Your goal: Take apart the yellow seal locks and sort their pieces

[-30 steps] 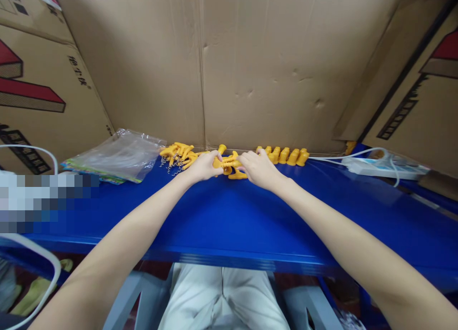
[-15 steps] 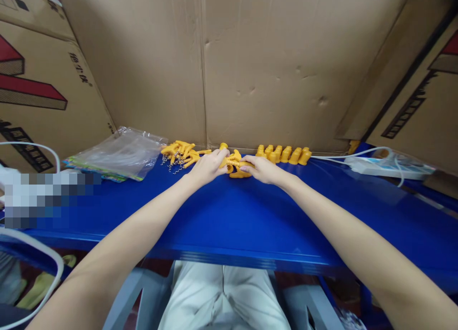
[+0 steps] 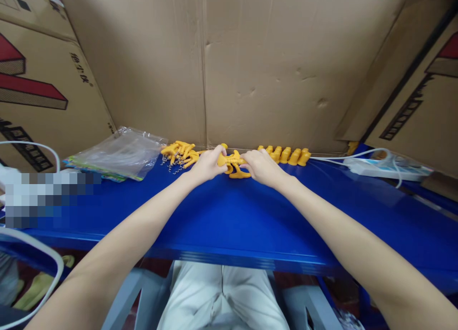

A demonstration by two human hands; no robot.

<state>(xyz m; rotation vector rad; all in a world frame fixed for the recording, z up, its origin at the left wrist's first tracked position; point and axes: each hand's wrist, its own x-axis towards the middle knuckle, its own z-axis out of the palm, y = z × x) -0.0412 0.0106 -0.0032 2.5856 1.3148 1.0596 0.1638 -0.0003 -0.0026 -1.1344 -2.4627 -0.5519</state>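
Note:
Both hands meet at the far side of a blue table (image 3: 229, 215), against a cardboard wall. My left hand (image 3: 206, 164) and my right hand (image 3: 262, 167) are closed on a small cluster of yellow plastic pieces (image 3: 234, 163) held between them. To the left lies a pile of yellow pieces with small metal chains (image 3: 181, 152). To the right stands a row of several yellow pieces (image 3: 286, 155) along the wall.
A clear plastic bag (image 3: 118, 152) over printed cards lies at the left. A white power strip with cables (image 3: 381, 166) sits at the right. Cardboard boxes (image 3: 250, 58) wall in the back and sides. A white cable (image 3: 43, 263) loops at the lower left.
My hands have shifted slightly around the yellow pieces, the right fingers closing more over them. The piles and the bag have not moved.

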